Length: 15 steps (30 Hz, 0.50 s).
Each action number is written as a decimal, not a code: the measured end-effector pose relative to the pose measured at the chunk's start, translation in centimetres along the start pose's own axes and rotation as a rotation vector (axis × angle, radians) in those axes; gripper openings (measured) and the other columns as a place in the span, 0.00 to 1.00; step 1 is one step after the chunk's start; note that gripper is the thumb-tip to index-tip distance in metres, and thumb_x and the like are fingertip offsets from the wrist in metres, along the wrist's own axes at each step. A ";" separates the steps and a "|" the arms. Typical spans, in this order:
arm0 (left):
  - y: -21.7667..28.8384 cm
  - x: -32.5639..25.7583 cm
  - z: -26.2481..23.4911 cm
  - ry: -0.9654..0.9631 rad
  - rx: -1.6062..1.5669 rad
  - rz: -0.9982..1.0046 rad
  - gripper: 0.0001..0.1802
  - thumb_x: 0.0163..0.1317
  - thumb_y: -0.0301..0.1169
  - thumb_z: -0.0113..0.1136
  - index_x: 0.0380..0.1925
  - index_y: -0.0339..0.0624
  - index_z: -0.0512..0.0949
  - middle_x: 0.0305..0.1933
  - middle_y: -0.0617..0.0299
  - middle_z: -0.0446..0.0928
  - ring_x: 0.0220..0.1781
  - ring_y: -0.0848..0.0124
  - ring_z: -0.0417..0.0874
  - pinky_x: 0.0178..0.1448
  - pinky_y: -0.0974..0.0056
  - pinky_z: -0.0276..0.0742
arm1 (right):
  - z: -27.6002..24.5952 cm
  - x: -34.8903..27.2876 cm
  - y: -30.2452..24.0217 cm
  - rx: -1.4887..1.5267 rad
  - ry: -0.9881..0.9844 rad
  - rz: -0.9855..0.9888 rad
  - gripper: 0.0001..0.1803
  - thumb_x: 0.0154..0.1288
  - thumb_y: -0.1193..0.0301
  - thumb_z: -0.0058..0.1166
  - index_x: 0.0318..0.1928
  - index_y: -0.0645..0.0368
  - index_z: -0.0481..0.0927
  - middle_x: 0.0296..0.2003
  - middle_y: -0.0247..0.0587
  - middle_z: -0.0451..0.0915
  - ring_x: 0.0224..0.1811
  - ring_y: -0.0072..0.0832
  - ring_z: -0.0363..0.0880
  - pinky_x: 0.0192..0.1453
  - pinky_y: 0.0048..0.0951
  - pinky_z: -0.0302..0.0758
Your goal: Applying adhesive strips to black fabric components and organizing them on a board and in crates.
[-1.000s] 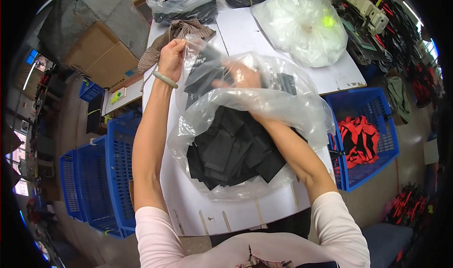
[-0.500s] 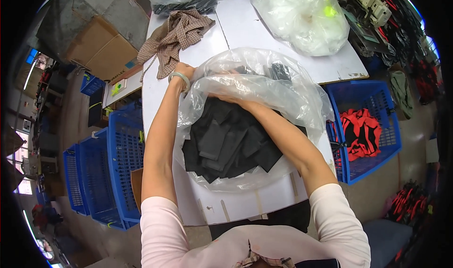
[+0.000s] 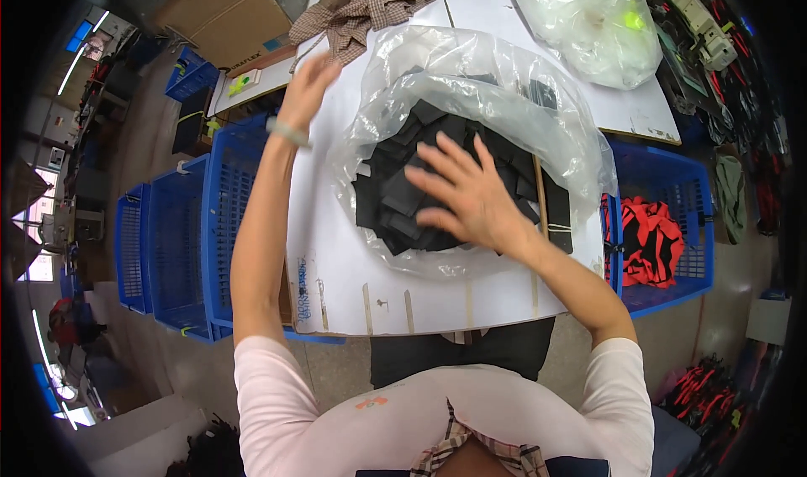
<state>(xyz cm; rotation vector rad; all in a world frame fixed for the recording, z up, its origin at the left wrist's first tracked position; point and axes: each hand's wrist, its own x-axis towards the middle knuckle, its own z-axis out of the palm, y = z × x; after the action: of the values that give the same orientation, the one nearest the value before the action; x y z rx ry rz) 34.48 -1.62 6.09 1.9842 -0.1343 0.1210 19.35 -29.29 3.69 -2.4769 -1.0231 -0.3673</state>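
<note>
A large clear plastic bag lies open on the white table, its film bunched up along the far side. Inside it are many loose black fabric pieces, piled in overlapping squares and strips. Over this pile my right hand is spread, palm down, holding nothing; whether the fingertips touch the fabric I cannot tell. My left hand, with a pale band at the wrist, is raised left of the bag, slightly blurred, fingers apart and nothing in them. Just beyond it lies a brown checked cloth.
Blue plastic crates stand left of the white table. At the right, another blue crate holds red and black fabric pieces. A second filled clear bag sits at the far right, near a sewing machine. A cardboard box is far left.
My right hand has come out from under the bag's film and moved over the black pieces. The left hand has let go of the bag's edge and shifted left. The view has shifted too.
</note>
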 end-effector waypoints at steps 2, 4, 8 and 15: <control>0.5 -7.7 0.9 -0.064 -0.164 -0.276 0.35 0.67 0.44 0.55 0.68 0.40 0.58 0.69 0.49 0.61 0.71 0.63 0.61 0.71 0.61 0.57 | 1.5 -3.3 0.1 0.007 -0.040 -0.005 0.33 0.55 0.55 0.62 0.62 0.44 0.71 0.67 0.39 0.63 0.72 0.38 0.55 0.70 0.61 0.49; -1.3 -13.1 2.4 -0.098 -0.220 -0.409 0.37 0.69 0.47 0.49 0.71 0.42 0.50 0.75 0.51 0.51 0.75 0.63 0.51 0.75 0.60 0.49 | 4.4 -5.7 0.9 -0.058 -0.068 -0.055 0.36 0.50 0.56 0.65 0.63 0.40 0.70 0.68 0.35 0.62 0.73 0.36 0.54 0.72 0.58 0.46; -3.7 -14.8 9.0 -0.045 -0.692 -0.249 0.38 0.70 0.48 0.46 0.73 0.43 0.47 0.76 0.54 0.47 0.77 0.62 0.47 0.76 0.61 0.44 | 4.5 -5.8 3.6 -0.081 -0.010 -0.069 0.37 0.51 0.54 0.64 0.65 0.35 0.68 0.68 0.29 0.63 0.72 0.34 0.56 0.73 0.56 0.47; -5.2 -14.6 8.2 0.103 -0.813 -0.285 0.33 0.73 0.42 0.45 0.71 0.40 0.51 0.74 0.56 0.53 0.75 0.64 0.53 0.75 0.62 0.49 | 3.3 -3.0 0.9 0.119 0.140 0.064 0.24 0.55 0.50 0.62 0.47 0.51 0.84 0.55 0.42 0.76 0.64 0.39 0.67 0.67 0.47 0.60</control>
<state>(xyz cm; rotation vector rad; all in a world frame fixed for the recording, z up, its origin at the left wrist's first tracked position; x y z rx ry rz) 21.07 -6.45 -4.06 1.1654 0.1502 -0.0198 18.20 -30.09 -0.67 -2.3354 -0.8812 -0.4404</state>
